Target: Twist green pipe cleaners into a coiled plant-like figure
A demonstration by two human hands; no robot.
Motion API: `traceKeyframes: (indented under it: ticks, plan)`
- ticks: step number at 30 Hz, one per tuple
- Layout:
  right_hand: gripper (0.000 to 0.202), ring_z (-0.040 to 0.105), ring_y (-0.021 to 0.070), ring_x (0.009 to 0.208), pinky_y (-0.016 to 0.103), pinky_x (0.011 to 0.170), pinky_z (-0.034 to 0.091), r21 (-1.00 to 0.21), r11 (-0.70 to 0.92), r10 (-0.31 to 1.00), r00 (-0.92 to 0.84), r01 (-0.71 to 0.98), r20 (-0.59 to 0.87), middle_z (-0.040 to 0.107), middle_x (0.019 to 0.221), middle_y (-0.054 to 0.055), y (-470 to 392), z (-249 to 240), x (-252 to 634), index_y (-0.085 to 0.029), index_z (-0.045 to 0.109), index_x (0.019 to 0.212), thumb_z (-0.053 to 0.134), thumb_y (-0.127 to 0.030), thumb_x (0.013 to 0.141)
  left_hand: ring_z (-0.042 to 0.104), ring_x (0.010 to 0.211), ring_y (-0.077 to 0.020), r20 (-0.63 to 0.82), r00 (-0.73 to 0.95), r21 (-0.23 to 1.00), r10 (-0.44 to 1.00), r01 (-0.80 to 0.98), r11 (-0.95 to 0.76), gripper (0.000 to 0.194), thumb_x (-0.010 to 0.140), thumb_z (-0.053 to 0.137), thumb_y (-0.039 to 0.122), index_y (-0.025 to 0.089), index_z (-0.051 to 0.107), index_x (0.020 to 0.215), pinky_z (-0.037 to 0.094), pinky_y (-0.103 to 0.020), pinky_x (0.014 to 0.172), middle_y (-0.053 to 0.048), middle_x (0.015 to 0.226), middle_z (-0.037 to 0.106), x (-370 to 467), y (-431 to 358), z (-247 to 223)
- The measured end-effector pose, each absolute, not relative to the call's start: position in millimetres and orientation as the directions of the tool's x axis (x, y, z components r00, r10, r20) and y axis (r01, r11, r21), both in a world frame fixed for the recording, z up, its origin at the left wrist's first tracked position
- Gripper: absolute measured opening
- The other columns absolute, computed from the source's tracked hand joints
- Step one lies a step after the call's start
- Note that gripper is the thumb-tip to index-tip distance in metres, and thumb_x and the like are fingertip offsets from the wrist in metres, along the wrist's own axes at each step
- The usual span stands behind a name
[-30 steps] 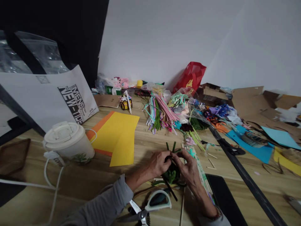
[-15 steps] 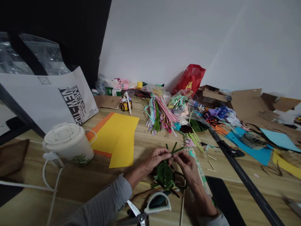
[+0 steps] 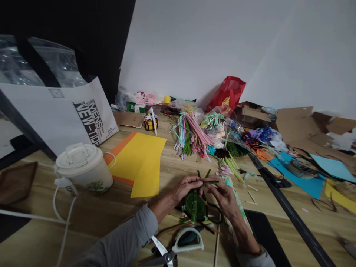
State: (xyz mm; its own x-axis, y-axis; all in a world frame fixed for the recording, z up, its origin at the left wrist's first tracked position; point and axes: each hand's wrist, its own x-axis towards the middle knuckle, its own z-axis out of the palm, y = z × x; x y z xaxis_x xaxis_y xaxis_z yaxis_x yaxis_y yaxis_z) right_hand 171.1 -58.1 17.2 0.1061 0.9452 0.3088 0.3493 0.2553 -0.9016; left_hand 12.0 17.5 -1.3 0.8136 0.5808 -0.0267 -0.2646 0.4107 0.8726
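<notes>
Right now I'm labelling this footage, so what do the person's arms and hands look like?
Grey long sleeves cover the arms: the left sleeve ends in a folded-looking cuff; little of the right sleeve shows. The left hand and right hand are ungloved.

Left hand point(image 3: 187, 190): it pinches the coiled green pipe-cleaner piece point(image 3: 194, 205) at its upper stems point(image 3: 208, 173).
Right hand point(image 3: 224, 194): it touches the same stems from the other side.
Scissors point(image 3: 175, 249): they lie on the wooden table point(image 3: 172, 168), near this piece.
Lidded cup point(image 3: 86, 175): I see it beside yellow paper point(image 3: 147, 161).
</notes>
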Motion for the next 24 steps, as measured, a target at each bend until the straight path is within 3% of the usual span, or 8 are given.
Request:
traceKeyframes:
  ticks: [6,12,19,24]
  plan:
    - [0.011,0.055,0.0245,0.108,0.037,0.092,0.043,-0.907,0.297,0.952,-0.026,0.300,0.304,0.064,0.107,0.006,-53.5,28.1,178.5,-0.026,0.071,0.090,0.063,-0.030,0.083,0.048,0.051,-0.0074,-0.028,0.871,0.854,0.491,-0.235,0.465,0.029,0.075,0.065,0.041,0.012,0.062,0.078,0.035,-0.020,0.052,0.000,0.066,0.056,6.3,18.3,-3.1]
    - [0.010,0.060,0.0216,0.092,0.032,0.081,0.046,-0.912,0.259,0.966,-0.092,0.318,0.242,0.064,0.093,0.005,-51.2,36.6,180.1,-0.024,0.069,0.089,0.063,-0.030,0.083,0.047,0.054,-0.0074,-0.011,0.870,0.870,0.493,-0.234,0.433,0.029,0.076,0.063,0.041,0.012,0.063,0.081,0.032,-0.020,0.055,0.001,0.067,0.055,6.6,18.0,-5.0]
    - [0.015,0.060,0.0208,0.082,0.030,0.075,0.045,-0.853,0.335,0.942,-0.150,0.400,0.299,0.064,0.083,0.005,-54.7,46.1,181.1,-0.020,0.067,0.074,0.063,-0.033,0.082,0.045,0.051,-0.0077,-0.057,0.893,0.881,0.447,-0.165,0.443,0.034,0.070,0.067,0.045,0.013,0.061,0.081,0.032,-0.020,0.053,0.003,0.062,0.054,8.5,17.0,-2.8]
    - [0.016,0.058,0.0205,0.077,0.030,0.071,0.045,-0.860,0.296,0.955,-0.128,0.416,0.267,0.062,0.077,0.004,-57.8,50.6,179.5,-0.020,0.065,0.073,0.064,-0.035,0.080,0.045,0.051,-0.0083,-0.031,0.884,0.902,0.466,-0.176,0.395,0.032,0.070,0.066,0.045,0.015,0.061,0.078,0.033,-0.021,0.053,0.003,0.061,0.055,10.2,14.8,-2.9]
